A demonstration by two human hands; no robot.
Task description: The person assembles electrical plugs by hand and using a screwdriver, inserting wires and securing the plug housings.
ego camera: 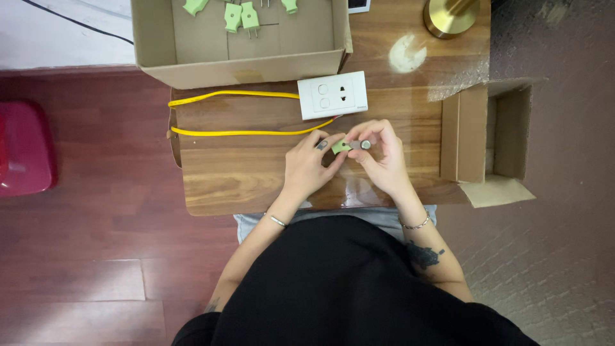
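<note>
Black cloth over the person's lap fills the near part of the view, and from it both forearms reach out to the wooden counter (256, 173). Just above the counter's near middle, the left hand (307, 168) and the right hand (383, 157) meet around a small green plug (341, 147). Left fingers pinch the plug's green body, while the right hand's fingertips are closed on a short grey, metal-looking piece (360, 145) at the plug's right end; whether that piece is a tool tip or part of the plug is too small to tell.

Such a plug looks light, hard and rigid, with smooth plastic that could slip, so the broad sides of the body seem the safest place to hold, leaving the metal end free.

Just beyond the hands lies a white socket plate (333, 95), and a yellow cable (237, 114) loops from it toward the left edge of the counter. Farther off, an open cardboard box (240, 67) holds more green plugs (241, 16) with their prongs showing. A second cardboard box (490, 138), lying on its side, sits at the right edge, and a brass lamp base (448, 16) stands at the far right. Off to the left, a red stool (24, 147) rests on the floor.
</note>
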